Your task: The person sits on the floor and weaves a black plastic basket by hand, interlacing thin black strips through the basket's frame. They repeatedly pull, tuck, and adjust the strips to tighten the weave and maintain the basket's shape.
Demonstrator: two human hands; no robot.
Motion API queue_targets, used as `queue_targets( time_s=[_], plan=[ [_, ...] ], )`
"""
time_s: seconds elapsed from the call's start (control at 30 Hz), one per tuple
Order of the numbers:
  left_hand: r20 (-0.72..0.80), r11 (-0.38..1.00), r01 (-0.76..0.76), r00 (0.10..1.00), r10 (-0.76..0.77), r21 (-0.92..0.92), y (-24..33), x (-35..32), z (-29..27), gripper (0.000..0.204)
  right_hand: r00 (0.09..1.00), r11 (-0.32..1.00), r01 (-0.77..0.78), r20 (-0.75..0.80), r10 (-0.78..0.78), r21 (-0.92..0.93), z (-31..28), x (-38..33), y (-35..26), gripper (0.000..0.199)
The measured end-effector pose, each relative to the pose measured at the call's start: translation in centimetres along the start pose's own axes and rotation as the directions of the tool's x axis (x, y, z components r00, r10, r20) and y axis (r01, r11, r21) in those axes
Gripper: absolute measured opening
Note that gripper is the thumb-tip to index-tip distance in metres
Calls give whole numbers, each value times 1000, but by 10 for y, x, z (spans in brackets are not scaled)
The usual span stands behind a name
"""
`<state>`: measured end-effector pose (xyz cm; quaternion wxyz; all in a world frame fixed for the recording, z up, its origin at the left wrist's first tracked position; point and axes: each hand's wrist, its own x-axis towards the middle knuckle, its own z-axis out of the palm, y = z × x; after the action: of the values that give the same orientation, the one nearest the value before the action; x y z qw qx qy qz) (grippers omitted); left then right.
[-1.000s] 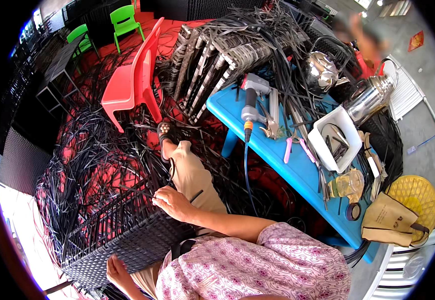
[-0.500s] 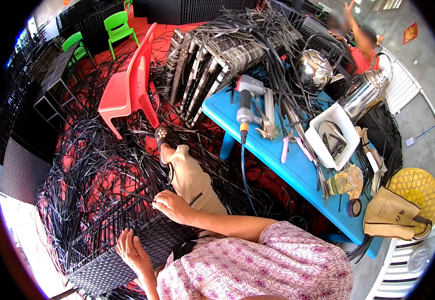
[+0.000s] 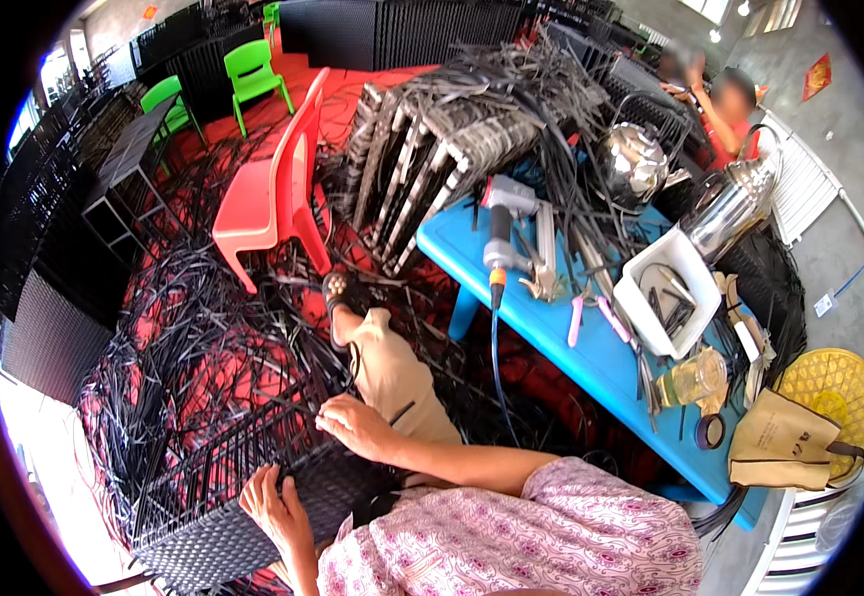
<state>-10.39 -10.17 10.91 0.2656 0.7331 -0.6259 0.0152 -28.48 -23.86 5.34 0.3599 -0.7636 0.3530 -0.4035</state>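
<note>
A black woven panel (image 3: 204,536) lies across my lap at the lower left, with loose strip ends (image 3: 218,457) standing along its far side. My left hand (image 3: 278,507) rests on its near part, fingers apart and holding nothing I can see. Farther right, my right hand (image 3: 358,427) is at the panel's right end, its fingers drawn together at the tips. Whatever is between them is hidden. A short black strip (image 3: 402,410) shows beside that hand, above my beige trouser leg (image 3: 392,363).
Black strips (image 3: 184,338) cover the red floor. A red chair (image 3: 263,204) stands ahead. The blue table (image 3: 541,328) at right holds a pneumatic tool (image 3: 500,233), pink-handled cutters (image 3: 576,320), a white bin (image 3: 641,323) and a jar (image 3: 695,375). Another person (image 3: 730,119) sits at the far right.
The whole view has shifted, so the surroundings appear lower and farther right. Both hands keep nearly the same places on the panel. At the far right, the other person's raised arm has come down slightly.
</note>
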Motion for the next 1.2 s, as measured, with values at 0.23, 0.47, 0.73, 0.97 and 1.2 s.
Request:
queue_targets(
  time_s=[0.23, 0.47, 0.73, 0.97, 1.2],
  plan=[
    [-14, 1000, 19, 1000, -19, -15, 1, 8, 4, 25, 999, 998, -43, 26, 42, 42, 7, -5, 3, 27],
    [14, 1000, 5, 1000, -6, 31, 4, 8, 2, 26, 999, 1000, -12, 33, 11, 26, 3, 1, 0, 23],
    [-1, 999, -10, 1000, 10, 42, 4, 4, 4, 27, 999, 999, -22, 29, 20, 40, 4, -3, -1, 22],
    [-3, 999, -2, 1000, 2, 45, 1, 2, 7, 27, 999, 998, -26, 21, 25, 54, 4, -2, -1, 24],
    [-4, 998, -3, 1000, 3, 59, 2, 2, 5, 28, 999, 996, -52, 15, 51, 73, 8, -3, 1, 25]
  ],
)
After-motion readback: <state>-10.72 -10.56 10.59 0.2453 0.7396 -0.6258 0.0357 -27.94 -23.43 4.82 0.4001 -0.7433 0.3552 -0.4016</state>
